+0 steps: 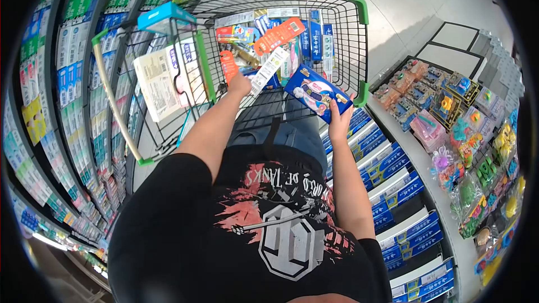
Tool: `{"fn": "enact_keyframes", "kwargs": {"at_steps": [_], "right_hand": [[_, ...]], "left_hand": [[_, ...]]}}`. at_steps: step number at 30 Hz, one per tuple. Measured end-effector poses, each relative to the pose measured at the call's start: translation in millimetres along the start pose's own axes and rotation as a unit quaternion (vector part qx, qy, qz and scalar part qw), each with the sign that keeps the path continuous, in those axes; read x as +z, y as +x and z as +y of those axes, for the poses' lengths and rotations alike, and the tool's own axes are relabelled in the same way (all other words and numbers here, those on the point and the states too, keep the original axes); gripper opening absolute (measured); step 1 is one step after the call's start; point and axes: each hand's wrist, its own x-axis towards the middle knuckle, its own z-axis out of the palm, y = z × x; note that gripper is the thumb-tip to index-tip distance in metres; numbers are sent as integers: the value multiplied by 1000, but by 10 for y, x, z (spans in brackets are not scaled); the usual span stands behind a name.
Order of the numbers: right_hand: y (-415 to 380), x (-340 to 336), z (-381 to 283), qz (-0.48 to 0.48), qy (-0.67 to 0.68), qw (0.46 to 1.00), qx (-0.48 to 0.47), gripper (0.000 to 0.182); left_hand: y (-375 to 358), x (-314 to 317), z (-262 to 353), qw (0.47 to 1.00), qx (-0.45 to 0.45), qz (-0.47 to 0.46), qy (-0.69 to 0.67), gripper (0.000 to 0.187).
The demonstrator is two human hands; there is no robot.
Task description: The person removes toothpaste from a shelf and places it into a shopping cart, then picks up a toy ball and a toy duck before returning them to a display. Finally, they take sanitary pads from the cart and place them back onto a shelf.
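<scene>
My right hand [340,113] grips the lower right end of a dark blue package [317,92], tilted over the near edge of the wire shopping cart [364,50]. Inside the cart area, my left hand [240,85] is closed at the lower end of a long white box with a barcode [270,69]; its fingertips are partly hidden. Red-orange packages [281,36] lie just beyond it. Upright blue boxes [315,42] stand at the cart's right side, and a colourful pack [238,34] lies at its left.
A white carton [163,81] and a teal box [165,17] rest by the cart's handle [115,101]. Stocked shelves [70,78] curve along the left. Blue boxes [393,191] line a shelf at the lower right, with hanging toys [466,146] beyond.
</scene>
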Motion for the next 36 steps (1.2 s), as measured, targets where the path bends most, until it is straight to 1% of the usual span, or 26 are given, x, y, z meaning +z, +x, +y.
{"fn": "enact_keyframes", "kwargs": {"at_steps": [1, 4, 5, 7, 10, 11, 12, 14, 15, 18, 22, 23, 26, 27, 29, 30, 31, 32, 34, 35, 36], "right_hand": [[-6, 38, -6, 7, -14, 1000, -15, 81], [-79, 48, -101, 5, 19, 1000, 1, 86], [-103, 71, -24, 3, 65, 998, 13, 88], [-137, 83, 30, -9, 75, 997, 24, 88], [-135, 79, 27, -23, 102, 994, 29, 89], [-156, 96, -52, -21, 123, 991, 41, 89], [-166, 111, -104, -19, 146, 988, 51, 89], [-185, 133, -85, -16, 140, 989, 46, 90], [-195, 145, -81, -15, 139, 989, 42, 90], [-187, 145, -52, -19, 150, 987, 51, 89], [-196, 155, -46, -19, 163, 985, 53, 88], [-193, 156, -73, -15, 154, 987, 51, 88], [-203, 155, -47, -2, 106, 993, 55, 85], [-199, 150, -48, 6, 68, 996, 50, 82], [-199, 131, -72, 23, -9, 999, 41, 76], [-194, 122, -104, 29, -22, 999, 31, 62], [-158, 72, -87, 15, 8, 998, 58, 56], [-146, 34, -96, -1, 37, 996, 86, 51], [-176, -37, -243, 41, 158, 981, 101, 43], [-188, -104, -256, 43, 197, 974, 104, 42], [-201, -203, -243, 45, 235, 965, 109, 42]], "left_hand": [[5, -59, -18, 998, -36, -37, 33, 46], [212, 96, -159, 990, -67, -65, 104, 48], [261, 171, -228, 990, -67, -68, 104, 49], [428, 305, -348, 990, -68, -71, 99, 50], [1331, 1233, -1093, 996, -92, -22, -3, 51], [1354, 1272, -1091, 987, -140, -43, -72, 60], [1362, 1296, -1075, 970, -191, -58, -136, 72], [1041, 1176, -839, 958, -224, -28, -179, 81], [1286, 1508, -1120, 925, -237, -39, -294, 92], [1260, 1321, -1045, 941, -234, -71, -236, 90], [978, 862, -703, 953, -233, -116, -158, 88], [856, 782, -614, 966, -207, -35, -152, 71], [892, 927, -834, 937, -138, -28, -319, 67], [874, 935, -851, 931, -145, -4, -335, 70], [820, 934, -887, 964, -97, 46, -244, 86], [814, 926, -917, 975, -73, 72, -197, 95], [659, 573, -599, 976, -183, -52, -110, 102], [494, 343, -394, 978, -194, -44, -64, 102], [174, 13, -65, 976, -214, -28, 28, 101], [-47, -148, 57, 980, -196, 7, -20, 100], [-178, -159, 88, 979, -194, 52, -38, 100]]}}
